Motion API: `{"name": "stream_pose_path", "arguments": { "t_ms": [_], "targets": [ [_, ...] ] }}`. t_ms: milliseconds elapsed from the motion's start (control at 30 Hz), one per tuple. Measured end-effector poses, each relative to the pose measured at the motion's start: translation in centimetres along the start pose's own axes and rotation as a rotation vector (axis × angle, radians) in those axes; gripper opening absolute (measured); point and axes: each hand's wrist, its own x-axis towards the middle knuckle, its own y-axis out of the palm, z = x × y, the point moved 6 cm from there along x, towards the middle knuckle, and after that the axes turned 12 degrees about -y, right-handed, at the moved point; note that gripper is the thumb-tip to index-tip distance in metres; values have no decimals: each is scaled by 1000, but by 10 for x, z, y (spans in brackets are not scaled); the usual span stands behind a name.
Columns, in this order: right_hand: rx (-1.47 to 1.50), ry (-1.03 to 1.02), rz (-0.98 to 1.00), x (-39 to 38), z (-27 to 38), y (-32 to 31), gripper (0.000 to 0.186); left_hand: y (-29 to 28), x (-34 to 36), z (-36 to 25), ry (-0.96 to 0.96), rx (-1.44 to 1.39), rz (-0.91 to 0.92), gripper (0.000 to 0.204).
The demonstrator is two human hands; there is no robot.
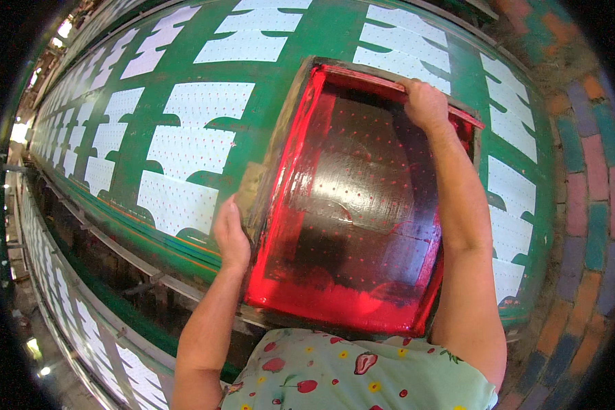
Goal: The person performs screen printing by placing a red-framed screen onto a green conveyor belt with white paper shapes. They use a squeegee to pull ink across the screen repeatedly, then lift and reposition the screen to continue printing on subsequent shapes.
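Frame lies flat on the green table, close before the person's body, probably so both arms can reach it. The right hand is closed over the red-stained bar along the far side, likely for a firm hold there. The left hand lies against the near-left edge beside a block, perhaps to steady it; its fingers are partly hidden, so its grip cannot be told.

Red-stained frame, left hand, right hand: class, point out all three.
Red-stained frame (pixel 281 179), head view: its left side.
Left hand (pixel 231 236), head view: the hand's middle.
Right hand (pixel 426 104), head view: the hand's middle.
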Motion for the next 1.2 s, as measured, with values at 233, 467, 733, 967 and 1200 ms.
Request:
{"name": "stream_pose_path", "arguments": {
  "t_ms": [233,467,733,967,1200],
  "targets": [
    [16,-12,135,8,-12,0,31,1,2,-4,20,72,-20,49],
    [117,-94,175,-41,32,-23,31,2,0,-8,11,104,-35,48],
    [109,-121,261,-176,144,-52,34,4,3,-7,79,80,-4,50],
    [198,-98,235,-289,250,-82,34,3,11,0,166,79,-8,51],
    [237,-69,179,-369,328,-112,43,6,8,-2,125,48,31,55]
  ]
}}
